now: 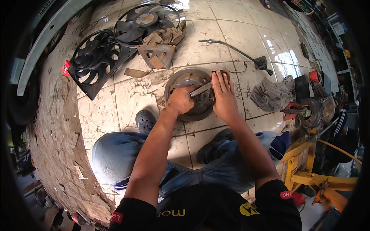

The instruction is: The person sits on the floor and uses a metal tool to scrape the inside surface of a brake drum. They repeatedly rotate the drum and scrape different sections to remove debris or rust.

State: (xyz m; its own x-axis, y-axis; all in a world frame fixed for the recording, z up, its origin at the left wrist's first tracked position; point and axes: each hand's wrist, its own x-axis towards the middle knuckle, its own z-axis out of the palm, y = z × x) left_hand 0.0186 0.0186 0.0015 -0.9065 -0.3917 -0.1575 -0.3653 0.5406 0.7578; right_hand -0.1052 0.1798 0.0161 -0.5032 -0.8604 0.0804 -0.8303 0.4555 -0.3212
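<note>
A round, rusty steel wheel rim (pixel 200 109) lies flat on the tiles between my feet. Over it, my left hand (pixel 180 101) is closed around a flat metal bar (pixel 201 90) that slants up to the right. My right hand (pixel 224 96) lies at the bar's far end, its straight fingers pressed together over a brown sheet (pixel 213 89) that looks like sandpaper. The sheet's edges show on both sides of those fingers; my right thumb and the end of the bar are hidden beneath.
Two black radiator fans (pixel 92 57) lie at the back left, beside a rusty triangular bracket (pixel 167 52) and a rag (pixel 163 36). Farther right are a lever with a long cable (pixel 261 62), a grey cloth (pixel 273 93), a shaft with a drum (pixel 310 112) and a yellow frame (pixel 308 178).
</note>
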